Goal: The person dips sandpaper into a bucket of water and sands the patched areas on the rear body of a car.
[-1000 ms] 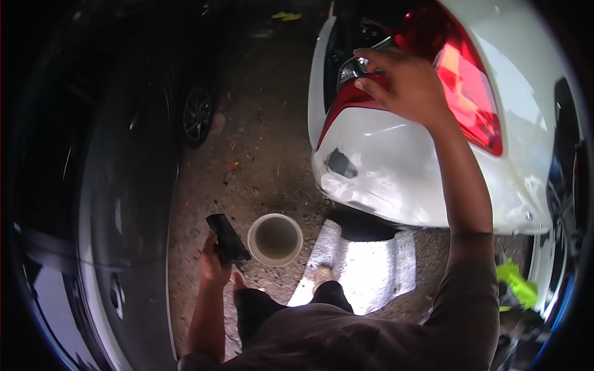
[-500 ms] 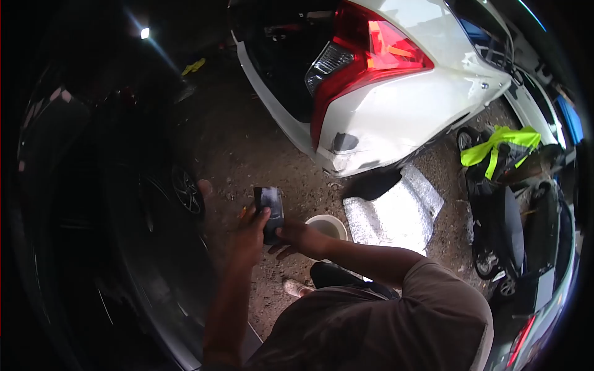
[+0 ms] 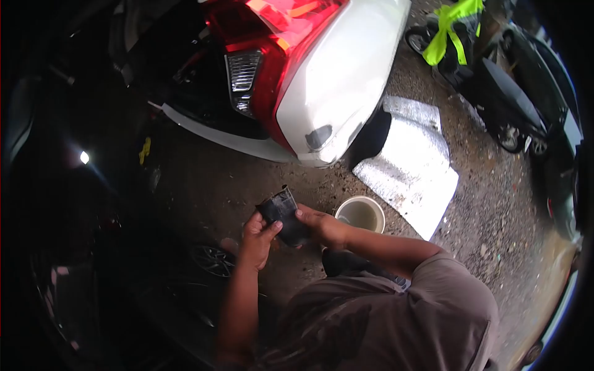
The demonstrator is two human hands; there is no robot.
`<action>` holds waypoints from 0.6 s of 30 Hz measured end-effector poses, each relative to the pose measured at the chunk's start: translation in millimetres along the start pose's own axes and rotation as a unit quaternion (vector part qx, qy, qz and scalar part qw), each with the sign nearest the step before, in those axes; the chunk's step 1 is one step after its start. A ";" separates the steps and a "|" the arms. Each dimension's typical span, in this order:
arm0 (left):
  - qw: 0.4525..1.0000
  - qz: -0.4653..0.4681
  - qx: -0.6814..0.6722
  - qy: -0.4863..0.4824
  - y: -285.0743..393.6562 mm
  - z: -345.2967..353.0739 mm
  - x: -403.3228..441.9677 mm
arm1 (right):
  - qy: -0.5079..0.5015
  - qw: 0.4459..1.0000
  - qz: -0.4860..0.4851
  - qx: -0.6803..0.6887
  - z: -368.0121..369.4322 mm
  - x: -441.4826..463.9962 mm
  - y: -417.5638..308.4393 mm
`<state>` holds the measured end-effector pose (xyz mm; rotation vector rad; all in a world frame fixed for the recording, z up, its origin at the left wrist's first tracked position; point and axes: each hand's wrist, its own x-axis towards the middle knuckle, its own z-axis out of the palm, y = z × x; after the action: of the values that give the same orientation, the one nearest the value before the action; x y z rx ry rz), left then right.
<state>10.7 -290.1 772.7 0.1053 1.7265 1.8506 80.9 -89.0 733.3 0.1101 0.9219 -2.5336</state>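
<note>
A dark, flat, roughly rectangular block (image 3: 286, 217) is held in front of my body. My left hand (image 3: 258, 240) grips its left side, thumb on its face. On its right edge is my right hand (image 3: 323, 227), with the thumb near the upper corner and the other fingers partly hidden behind. Beyond my hands stands a white car body (image 3: 334, 68) with a red tail light (image 3: 263, 80) and a dark grey patch (image 3: 318, 137) low on its corner. A round pale bucket (image 3: 380, 213) with liquid in it is just right of my right hand.
A silvery sheet (image 3: 417, 167) lies on the gravelly ground right of the car corner. Farther right is a parked motorbike (image 3: 510, 93) with a neon yellow garment (image 3: 440, 43). At the left are a dark car's wheel (image 3: 213, 260) and a bright light (image 3: 85, 157).
My right hand came down from the tail light and now holds the dark block together with my left hand. The view has turned, and the car corner appears farther left.
</note>
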 end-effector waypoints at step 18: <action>0.908 -0.043 0.204 -0.364 39.7 -44.3 196.4 | 0.206 0.892 -0.338 0.219 43.9 67.1 36.4</action>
<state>-184.1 -236.0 737.3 0.7704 1.4923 1.1295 39.3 -166.6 731.0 0.5721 0.5591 -3.4332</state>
